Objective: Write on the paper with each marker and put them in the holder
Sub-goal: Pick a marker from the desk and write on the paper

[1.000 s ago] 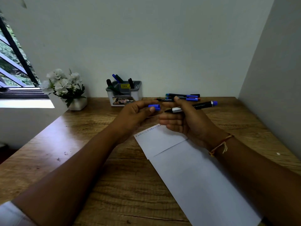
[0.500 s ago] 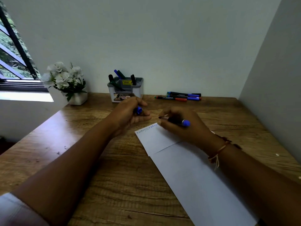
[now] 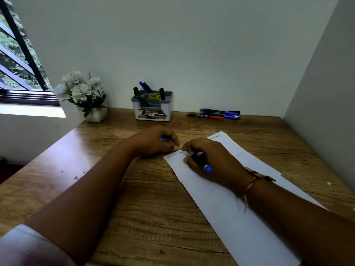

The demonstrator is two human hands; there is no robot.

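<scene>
Your right hand (image 3: pixel 215 162) grips the marker (image 3: pixel 199 160) with curled fingers, low over the near-left corner of the paper (image 3: pixel 221 204). The marker's long axis runs slantwise: its writing end points to about ten-thirty, at the faint line of writing along the paper's top edge, and its blue tail end sticks out toward four-thirty. Whether the nib touches the sheet, you cannot tell; your fingers hide it. Your left hand (image 3: pixel 153 141), at nine o'clock from the right, is clenched round the blue cap (image 3: pixel 162 139), fingertips down on the desk (image 3: pixel 134 198) just beside the paper's corner. The paper is a long strip lying from eleven to five, its far end reaching the picture's bottom edge. The holder (image 3: pixel 153 110) stands at eleven o'clock against the back wall, several markers upright in it, with a band of wood between it and your knuckles. The loose markers (image 3: pixel 213 114) lie at twelve, pointing nine-to-three. The side wall (image 3: pixel 322 112) closes in at three; the desk's left edge slants off at eight.
</scene>
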